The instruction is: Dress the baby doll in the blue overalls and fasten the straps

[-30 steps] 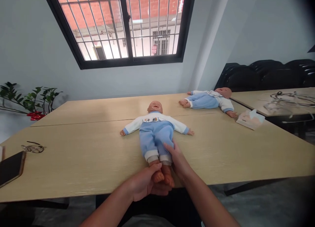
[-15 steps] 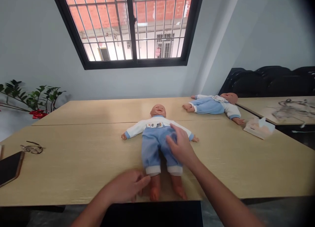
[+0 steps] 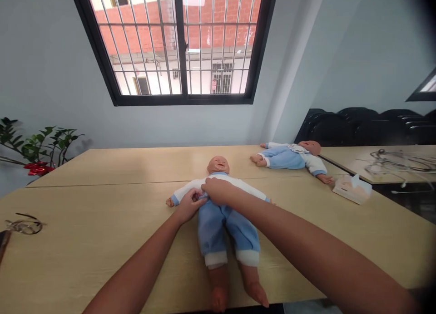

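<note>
A baby doll (image 3: 219,165) lies on its back on the table, feet towards me, in a white long-sleeved shirt with blue cuffs and blue trousers (image 3: 213,232) with white hems. Both hands meet at its waist, on the left side of the picture. My left hand (image 3: 191,204) is closed, its fingers pinching the clothing where shirt and trousers join. Just beside it, my right hand (image 3: 218,191) is closed too, fingertips pressed on the same cloth. The exact fold they grip is partly hidden, and my right forearm passes over the doll's arm.
A second doll (image 3: 289,156) in matching clothes lies at the back right, near a tissue box (image 3: 352,189). Glasses (image 3: 25,224) rest at the left. Tangled cables (image 3: 402,162) lie on another table. A potted plant (image 3: 44,144) and a barred window (image 3: 184,46) are behind.
My left hand has moved up from beside the doll's foot to its waist. My right hand has shifted left and up across its belly, and both have closed on the clothing.
</note>
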The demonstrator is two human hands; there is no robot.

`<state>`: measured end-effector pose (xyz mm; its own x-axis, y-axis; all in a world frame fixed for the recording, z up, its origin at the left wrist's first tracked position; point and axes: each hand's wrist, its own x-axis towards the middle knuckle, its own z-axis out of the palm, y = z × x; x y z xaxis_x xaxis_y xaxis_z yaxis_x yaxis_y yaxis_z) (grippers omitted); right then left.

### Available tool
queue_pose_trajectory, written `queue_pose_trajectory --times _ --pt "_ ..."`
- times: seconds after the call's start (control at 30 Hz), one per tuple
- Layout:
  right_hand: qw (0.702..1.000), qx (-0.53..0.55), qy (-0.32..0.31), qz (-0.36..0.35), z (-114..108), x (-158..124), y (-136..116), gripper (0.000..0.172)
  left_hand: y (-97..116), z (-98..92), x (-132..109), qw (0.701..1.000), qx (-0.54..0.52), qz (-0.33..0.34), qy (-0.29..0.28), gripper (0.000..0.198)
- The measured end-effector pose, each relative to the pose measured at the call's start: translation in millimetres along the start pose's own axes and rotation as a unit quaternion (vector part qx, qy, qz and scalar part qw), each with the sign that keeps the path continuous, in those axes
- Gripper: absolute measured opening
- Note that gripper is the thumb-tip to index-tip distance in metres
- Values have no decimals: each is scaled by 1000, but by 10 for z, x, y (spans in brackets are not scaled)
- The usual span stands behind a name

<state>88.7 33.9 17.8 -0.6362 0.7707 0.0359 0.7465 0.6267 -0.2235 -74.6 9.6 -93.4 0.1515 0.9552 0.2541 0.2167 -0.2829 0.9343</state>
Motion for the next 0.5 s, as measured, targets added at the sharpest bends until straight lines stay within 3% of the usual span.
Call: queue_pose_trajectory --times 0.17,0.27,0.37,0.5 --pt "993 -18 -118 -19 -215 54 98 21 -17 63 -71 1000 -15 27 3 32" --pt "985 -54 -166 -5 -238 118 53 35 -25 76 -79 999 -18 32 -1 27" --pt "980 -112 -166 1 -210 96 -46 37 -53 40 -88 1000 1 20 -12 31" --pt "974 -189 -121 -1 -208 -34 -123 37 -100 -69 -116 994 -6 -36 -101 41"
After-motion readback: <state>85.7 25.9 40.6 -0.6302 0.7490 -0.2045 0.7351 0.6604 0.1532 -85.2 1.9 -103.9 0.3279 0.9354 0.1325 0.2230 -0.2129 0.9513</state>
